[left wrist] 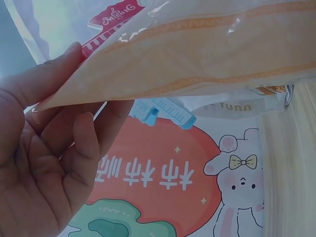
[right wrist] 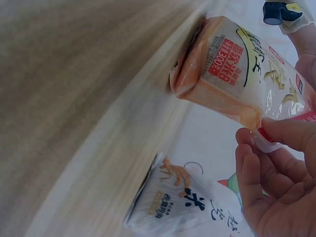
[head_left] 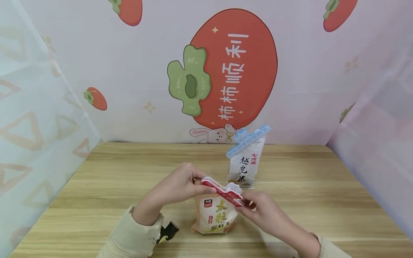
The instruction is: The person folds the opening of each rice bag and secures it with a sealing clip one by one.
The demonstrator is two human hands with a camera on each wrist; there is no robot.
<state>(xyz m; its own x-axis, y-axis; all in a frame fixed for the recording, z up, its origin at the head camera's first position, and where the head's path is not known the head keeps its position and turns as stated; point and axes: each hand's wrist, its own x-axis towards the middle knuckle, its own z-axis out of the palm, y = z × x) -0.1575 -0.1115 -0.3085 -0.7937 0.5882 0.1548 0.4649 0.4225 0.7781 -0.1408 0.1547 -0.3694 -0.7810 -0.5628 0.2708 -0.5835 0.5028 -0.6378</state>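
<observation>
An orange-and-white bag of rice stands upright on the wooden table. A red-and-white bag clip, printed like a piano keyboard, lies slanting across its top. My left hand pinches the bag's upper left corner beside the clip, thumb in front and fingers behind. In the left wrist view, the left thumb reaches the clip's end. At the other end, my right hand pinches the clip's tip between thumb and fingers. The right wrist view shows the clip's red tip under that thumb.
Behind the held bag stands a white rice bag with a blue keyboard-shaped clip across its top. A black wrist device sits at the left cuff. Printed cloth walls border the table at back and sides.
</observation>
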